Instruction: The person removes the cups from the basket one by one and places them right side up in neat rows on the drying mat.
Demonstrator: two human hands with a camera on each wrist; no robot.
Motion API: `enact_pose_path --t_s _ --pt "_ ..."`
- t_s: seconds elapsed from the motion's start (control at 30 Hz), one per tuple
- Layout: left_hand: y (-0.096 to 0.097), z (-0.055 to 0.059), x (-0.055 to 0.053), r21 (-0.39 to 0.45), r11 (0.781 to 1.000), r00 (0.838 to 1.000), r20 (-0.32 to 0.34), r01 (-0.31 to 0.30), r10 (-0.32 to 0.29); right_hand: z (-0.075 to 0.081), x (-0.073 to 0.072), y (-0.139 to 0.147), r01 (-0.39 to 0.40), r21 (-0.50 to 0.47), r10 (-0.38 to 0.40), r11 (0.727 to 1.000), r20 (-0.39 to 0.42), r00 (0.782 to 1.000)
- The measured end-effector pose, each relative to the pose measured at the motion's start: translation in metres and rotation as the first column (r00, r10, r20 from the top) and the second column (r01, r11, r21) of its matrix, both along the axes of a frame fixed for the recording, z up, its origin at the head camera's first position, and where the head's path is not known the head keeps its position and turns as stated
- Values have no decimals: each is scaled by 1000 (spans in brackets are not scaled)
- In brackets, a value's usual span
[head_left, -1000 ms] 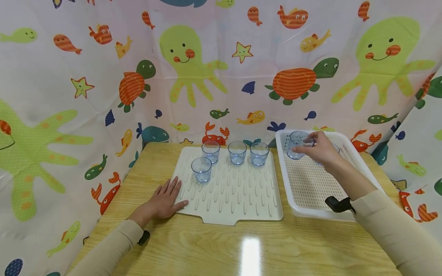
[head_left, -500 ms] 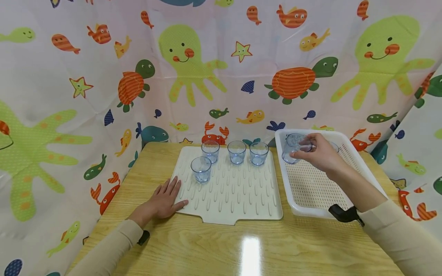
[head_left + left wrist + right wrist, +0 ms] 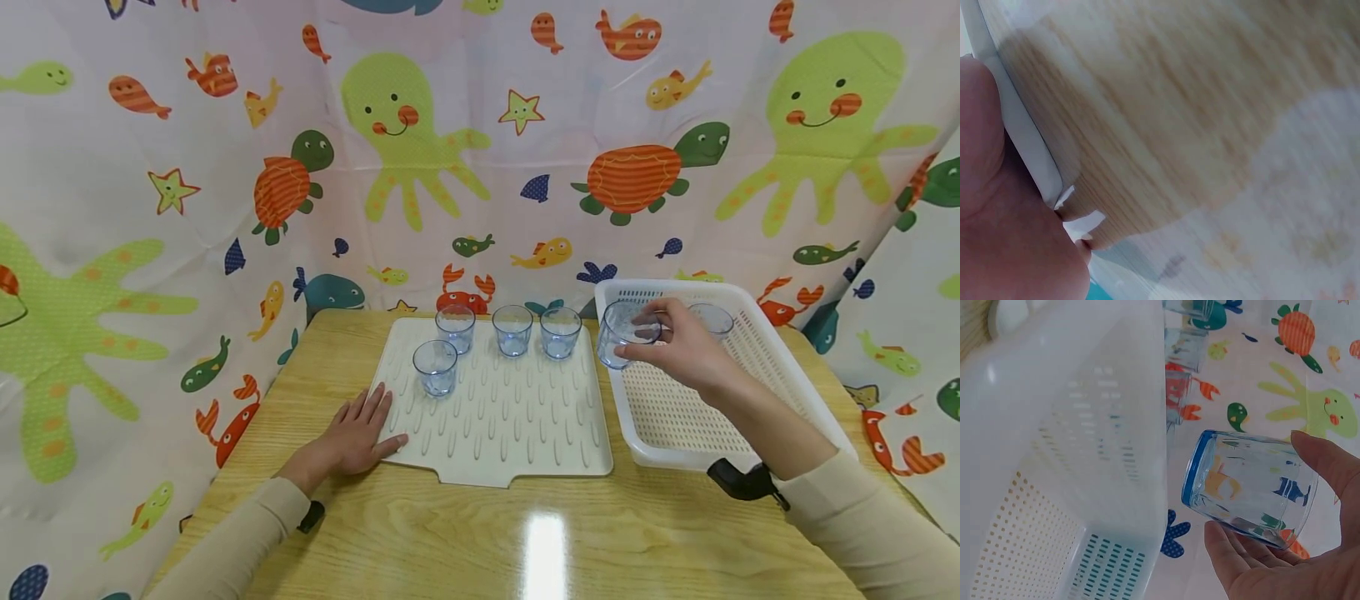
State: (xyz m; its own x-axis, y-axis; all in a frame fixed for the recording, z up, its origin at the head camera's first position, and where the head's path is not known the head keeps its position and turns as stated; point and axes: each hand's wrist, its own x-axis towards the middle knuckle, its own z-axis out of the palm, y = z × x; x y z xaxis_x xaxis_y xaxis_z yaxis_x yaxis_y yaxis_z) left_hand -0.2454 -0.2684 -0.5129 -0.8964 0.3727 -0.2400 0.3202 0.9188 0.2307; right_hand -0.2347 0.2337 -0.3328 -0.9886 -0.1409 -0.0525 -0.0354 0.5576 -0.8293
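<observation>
My right hand (image 3: 686, 346) grips a clear bluish drinking glass (image 3: 617, 327) above the left rim of a white basket (image 3: 628, 425). In the right wrist view, thumb and fingers hold that glass (image 3: 1250, 484) from opposite sides, beside the basket wall. A second glass (image 3: 712, 318) sits inside the basket, partly hidden behind the right hand. Palm down, my left hand (image 3: 354, 437) rests on the left edge of a cream draining tray (image 3: 483, 433). Several glasses stand on the tray: three along its back, such as the middle one (image 3: 513, 333), and one (image 3: 437, 371) nearer the left hand.
The tray and basket stand side by side on a wooden table (image 3: 420, 542). A white curtain (image 3: 480, 142) with printed sea animals hangs closely behind and along the sides. In the left wrist view, tabletop wood (image 3: 1147, 125) fills much of the picture.
My right hand has carried the held glass leftward, from inside the basket's area to over its left rim. The left hand and the glasses on the tray stay put.
</observation>
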Motion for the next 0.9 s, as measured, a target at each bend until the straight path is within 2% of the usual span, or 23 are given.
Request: enact_pose_path --t_s 0.47,0.73,0.9 --pt "0 4 -1 -11 1000 1000 7 7 -7 -3 14 -33 -98 -94 98 991 -1 995" --pt "-1 0 -2 -13 1000 1000 3 11 -11 -13 15 -51 -115 -130 116 985 -2 993" --pt "-1 1 -1 -15 1000 1000 0 12 -12 -18 16 -67 -110 -137 109 984 -17 994"
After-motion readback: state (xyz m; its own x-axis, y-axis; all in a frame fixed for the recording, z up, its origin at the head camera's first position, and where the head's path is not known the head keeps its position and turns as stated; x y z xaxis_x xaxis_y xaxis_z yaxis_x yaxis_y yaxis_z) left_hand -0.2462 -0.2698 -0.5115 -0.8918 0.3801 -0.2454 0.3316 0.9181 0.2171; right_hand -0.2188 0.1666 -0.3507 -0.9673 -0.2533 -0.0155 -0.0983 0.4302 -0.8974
